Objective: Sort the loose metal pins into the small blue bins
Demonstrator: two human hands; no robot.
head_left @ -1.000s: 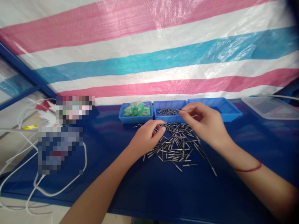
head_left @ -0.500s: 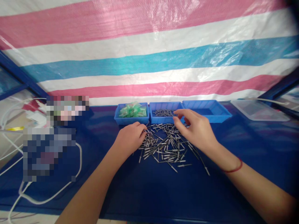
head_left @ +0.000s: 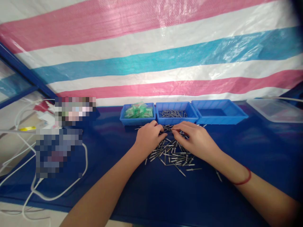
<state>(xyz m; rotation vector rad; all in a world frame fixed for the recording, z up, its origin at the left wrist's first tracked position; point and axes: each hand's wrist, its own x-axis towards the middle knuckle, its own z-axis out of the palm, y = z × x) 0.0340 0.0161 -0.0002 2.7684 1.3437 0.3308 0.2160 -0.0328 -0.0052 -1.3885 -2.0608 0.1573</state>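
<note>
A loose pile of metal blind rivets (head_left: 175, 154) lies on the blue tabletop, in front of three blue bins. My left hand (head_left: 149, 135) is over the pile's back left part, fingers curled and thumb near the index finger, closed at rivets there. From the right, my right hand (head_left: 194, 137) reaches in with thumb and index finger pinched at a rivet, close to the left fingertips. The fingertips partly hide what each hand holds. More rivets rest in the middle bin (head_left: 177, 120), just behind both hands.
Small green-and-white packets (head_left: 138, 111) fill the left bin (head_left: 137, 121). The right bin (head_left: 220, 119) shows its bare bottom. A clear plastic lid (head_left: 274, 112) lies farther right. White cables (head_left: 86, 160) and blurred items occupy the left side. A striped sheet (head_left: 151, 63) hangs behind.
My right hand has come down from the middle bin's front edge to the pile. My left hand has moved right, so the hands are now close together. The view has shifted slightly.
</note>
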